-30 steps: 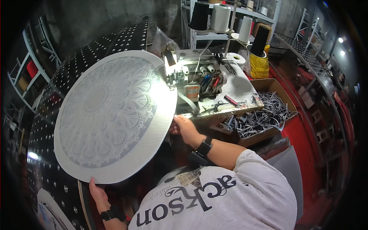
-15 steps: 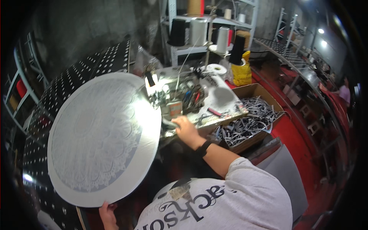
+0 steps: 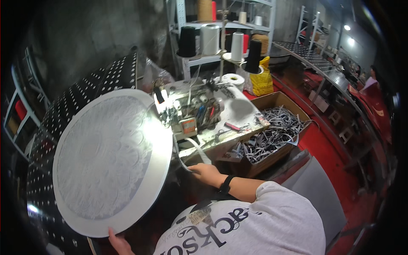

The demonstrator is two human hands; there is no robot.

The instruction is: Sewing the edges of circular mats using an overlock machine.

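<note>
A large round white disc [image 3: 106, 165] with a lace-like relief pattern stands tilted on edge at my left. My left hand [image 3: 119, 243] grips its lower rim from below; only the fingers and part of the palm show. My right hand [image 3: 207, 173] is in front of my chest, just right of the disc's rim, with its fingers closed on a narrow white strip [image 3: 193, 149]. The strip runs up toward the sewing machine [image 3: 191, 114]. A dark band sits on my right wrist.
The machine's table holds small tools and a lit lamp. Right of it is a cardboard box [image 3: 280, 102] full of grey strips. Thread cones [image 3: 210, 38] stand on a shelf behind, next to a yellow bag [image 3: 263, 78]. A black dotted panel [image 3: 89, 102] lies behind the disc. Another person [image 3: 374, 80] is far right.
My right hand has drawn back from the table edge toward my body, now with the white strip in it. The disc stays in my left hand, slightly shifted in view.
</note>
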